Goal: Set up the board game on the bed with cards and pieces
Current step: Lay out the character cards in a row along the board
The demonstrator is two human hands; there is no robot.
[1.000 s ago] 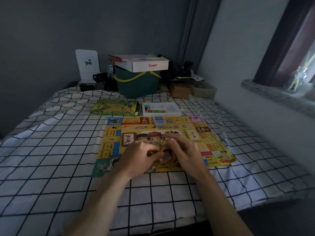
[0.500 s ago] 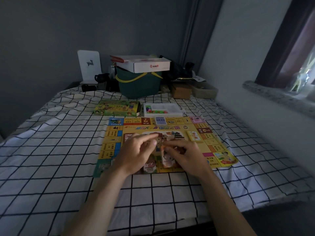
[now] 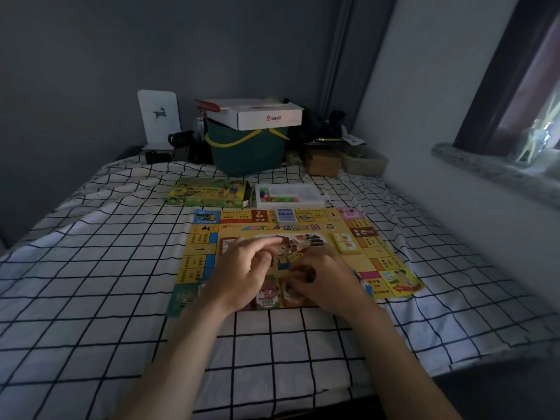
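- Dim room with grey walls; a window sill [image 3: 497,168] runs along the 3 o'clock side.
- Bed [image 3: 91,298] covered by a white sheet with a black grid.
- One game board [image 3: 385,259] lies flat at the bed's centre.
- Left hand [image 3: 242,274] hovers over the board's near half, fingers loosely bent, forefinger stretched toward 1 o'clock; whether it grips anything cannot be told.
- Right hand [image 3: 324,277] is just beside it at 3 o'clock, fingers curled around a small stack of cards [image 3: 291,262].
- On the board: one yellow card deck [image 3: 347,243] at 2 o'clock, one blue card deck [image 3: 285,214] at 12 o'clock.
- Beyond the board at 12 o'clock: one game box [image 3: 209,192], one white tray [image 3: 309,194] of coloured pieces [image 3: 280,198].
- At the bed's head: one green basket [image 3: 245,153] topped by one white carton [image 3: 266,115].
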